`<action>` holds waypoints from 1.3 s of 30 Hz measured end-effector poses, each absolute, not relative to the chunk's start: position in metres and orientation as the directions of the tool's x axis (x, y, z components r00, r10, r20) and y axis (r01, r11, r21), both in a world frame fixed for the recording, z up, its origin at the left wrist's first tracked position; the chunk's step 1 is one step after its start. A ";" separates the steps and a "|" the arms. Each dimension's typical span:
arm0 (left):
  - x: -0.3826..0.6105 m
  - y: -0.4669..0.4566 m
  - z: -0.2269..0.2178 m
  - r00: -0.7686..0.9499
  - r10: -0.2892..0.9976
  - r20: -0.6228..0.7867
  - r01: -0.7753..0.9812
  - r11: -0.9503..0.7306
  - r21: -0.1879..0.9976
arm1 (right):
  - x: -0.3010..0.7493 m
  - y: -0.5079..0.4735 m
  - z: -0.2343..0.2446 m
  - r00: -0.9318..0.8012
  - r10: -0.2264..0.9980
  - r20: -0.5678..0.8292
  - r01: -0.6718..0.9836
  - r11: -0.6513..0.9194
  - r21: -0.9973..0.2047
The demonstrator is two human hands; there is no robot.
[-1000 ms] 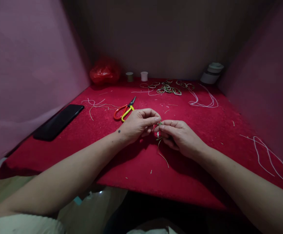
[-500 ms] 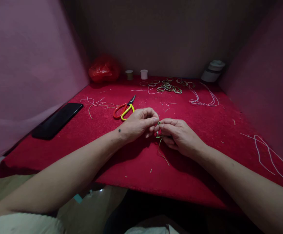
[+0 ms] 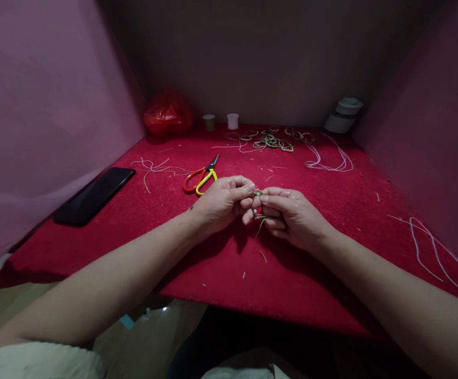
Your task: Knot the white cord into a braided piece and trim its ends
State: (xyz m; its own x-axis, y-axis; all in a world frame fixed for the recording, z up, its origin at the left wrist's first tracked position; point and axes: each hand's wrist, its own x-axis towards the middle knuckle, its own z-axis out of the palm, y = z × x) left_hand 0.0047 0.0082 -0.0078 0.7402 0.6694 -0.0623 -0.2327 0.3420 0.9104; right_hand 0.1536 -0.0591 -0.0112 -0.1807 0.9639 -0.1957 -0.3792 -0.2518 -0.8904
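Note:
Between my hands, just above the red cloth, is a small green and white braided cord piece (image 3: 258, 193). My left hand (image 3: 232, 197) pinches its left side between thumb and forefinger. From the right, my right hand (image 3: 287, 213) grips it with thumb and index finger, its other fingers curled below. A thin loose cord end (image 3: 260, 227) dangles under the fingers. Much of the piece is hidden by the fingertips. Scissors (image 3: 201, 179) with one red and one yellow handle lie just beyond my left hand, their blades pointing away.
A black phone (image 3: 94, 197) lies at the left. Several braided cord loops (image 3: 270, 141) are heaped at the back, near two thread spools (image 3: 232, 121) and a red plastic bag (image 3: 169, 113). White cords (image 3: 434, 247) lie at the right; a white container (image 3: 343, 116) leans at the back right.
My fingertips have drawn slightly apart, and more of the green cord shows between them. The dangling cord end has shifted. Things on the cloth lie as before.

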 end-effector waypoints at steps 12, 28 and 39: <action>-0.001 0.006 -0.003 0.745 0.655 -0.129 0.136 0.040 0.990 | 0.164 -0.052 -0.014 -0.089 0.992 -0.095 -0.408 -0.123 -0.905; -0.001 0.008 -0.005 0.706 0.694 -0.144 0.127 0.076 0.989 | 0.169 -0.045 -0.016 0.135 0.985 -0.108 -0.435 -0.039 -0.899; 0.004 0.007 -0.005 0.566 0.813 -0.138 0.108 0.093 0.990 | 0.158 -0.063 -0.018 0.107 0.698 0.709 0.664 0.481 -0.573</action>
